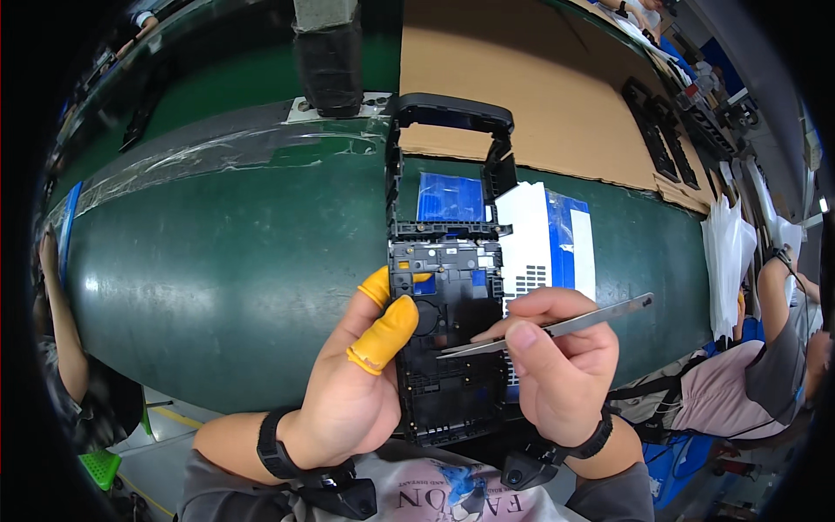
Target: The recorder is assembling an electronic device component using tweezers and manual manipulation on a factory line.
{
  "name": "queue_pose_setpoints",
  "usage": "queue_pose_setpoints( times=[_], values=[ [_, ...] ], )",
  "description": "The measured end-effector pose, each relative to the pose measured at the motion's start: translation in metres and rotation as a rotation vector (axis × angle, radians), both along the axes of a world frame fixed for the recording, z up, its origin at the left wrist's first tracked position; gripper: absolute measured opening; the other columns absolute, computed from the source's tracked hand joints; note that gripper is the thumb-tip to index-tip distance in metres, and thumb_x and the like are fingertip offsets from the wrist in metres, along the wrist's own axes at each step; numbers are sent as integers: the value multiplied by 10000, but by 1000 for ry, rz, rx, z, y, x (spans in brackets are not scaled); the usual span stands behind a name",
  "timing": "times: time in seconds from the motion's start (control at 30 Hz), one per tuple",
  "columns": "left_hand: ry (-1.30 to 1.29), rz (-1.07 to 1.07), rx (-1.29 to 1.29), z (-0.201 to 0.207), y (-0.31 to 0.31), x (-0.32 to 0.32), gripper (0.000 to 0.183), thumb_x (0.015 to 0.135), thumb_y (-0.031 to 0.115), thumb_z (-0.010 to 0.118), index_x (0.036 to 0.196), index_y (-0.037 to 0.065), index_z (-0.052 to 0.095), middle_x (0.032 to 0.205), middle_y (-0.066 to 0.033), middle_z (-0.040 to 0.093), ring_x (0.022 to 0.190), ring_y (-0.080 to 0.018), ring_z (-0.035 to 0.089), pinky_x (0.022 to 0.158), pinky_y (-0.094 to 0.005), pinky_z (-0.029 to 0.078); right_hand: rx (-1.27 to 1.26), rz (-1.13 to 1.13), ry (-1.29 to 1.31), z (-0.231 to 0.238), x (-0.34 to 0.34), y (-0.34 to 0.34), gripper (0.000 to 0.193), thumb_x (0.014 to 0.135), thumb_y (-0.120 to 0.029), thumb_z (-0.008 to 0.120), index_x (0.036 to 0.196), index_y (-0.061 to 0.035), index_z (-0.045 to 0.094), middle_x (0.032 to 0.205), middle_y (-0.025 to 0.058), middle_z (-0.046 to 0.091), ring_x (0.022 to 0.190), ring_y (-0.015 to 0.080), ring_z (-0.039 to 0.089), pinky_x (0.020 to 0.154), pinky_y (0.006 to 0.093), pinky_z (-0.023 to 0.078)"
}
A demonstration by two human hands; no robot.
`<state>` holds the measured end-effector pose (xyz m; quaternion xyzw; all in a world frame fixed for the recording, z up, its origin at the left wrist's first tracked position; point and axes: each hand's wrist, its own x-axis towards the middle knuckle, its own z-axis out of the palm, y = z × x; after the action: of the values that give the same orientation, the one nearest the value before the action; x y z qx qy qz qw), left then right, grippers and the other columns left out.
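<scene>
A green table [226, 252] spreads beneath my remote camera, bending toward the rim of the view. Brown cardboard [548, 87] covers its far right part, with slim black parts [652, 130] lying near the cardboard's right end. At right, a co-worker in a pink and grey top [722, 391] sits beside white bags [732, 261]; at left, another person's arm [59, 304] reaches to the table edge.

Front and center, a long black frame [452, 296] stands between my two hands, its open loop end pointing away from me and its near end close to my shirt. A dark-wrapped post [329, 70] rises beyond it, to the left. Just right of the frame lies a white sheet [526, 235] beside a blue strip [564, 235].

My left hand [348, 391] pinches the frame's left edge, thumb in front. My right hand [561, 370] grips metal tweezers [600, 315] between thumb and fingers, tips over the frame's lower half; I cannot tell whether they touch it. Yellow covers [384, 335] sheathe my left thumb and a finger.
</scene>
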<state>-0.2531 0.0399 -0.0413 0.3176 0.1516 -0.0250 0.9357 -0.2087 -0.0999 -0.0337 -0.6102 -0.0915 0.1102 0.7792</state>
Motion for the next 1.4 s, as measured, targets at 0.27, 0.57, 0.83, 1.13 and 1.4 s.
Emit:
queue_pose_setpoints(
  times=[0.27,0.57,0.83,1.13,1.4],
  values=[
    [5,21,5,2,0,1,395,853,206,420,1203,58,311,1099,-97,458,961,-215,484,818,-352,407,60,61,15,-3,2,-1,167,767,8,512,927,48,486,756,148,584,609,94,482,578,197,389],
    [-22,23,-16,2,-1,1,399,852,195,417,1206,51,303,1122,-100,443,1004,-216,465,849,-355,390,-6,2,8,0,2,7,151,759,-26,520,896,30,489,709,172,590,488,58,415,476,166,339],
    [-48,2,-117,2,-1,-3,385,828,89,436,1189,45,308,1109,-106,451,1011,-196,462,866,-335,381,-27,-12,-10,0,-3,4,163,755,-37,531,897,34,493,704,162,585,492,66,426,463,167,331],
    [-16,-42,92,8,16,-6,539,706,-106,458,1204,29,299,1079,-114,472,961,-189,495,809,-302,421,245,-164,13,17,16,-15,189,750,-24,537,924,42,502,707,117,571,510,70,446,472,170,359],
    [52,251,375,11,140,-32,386,703,-26,436,1085,19,413,975,-115,527,854,-219,551,730,-336,477,194,-404,-121,9,24,-111,178,777,-52,499,931,37,488,596,85,522,458,66,384,464,177,328]
  ],
)
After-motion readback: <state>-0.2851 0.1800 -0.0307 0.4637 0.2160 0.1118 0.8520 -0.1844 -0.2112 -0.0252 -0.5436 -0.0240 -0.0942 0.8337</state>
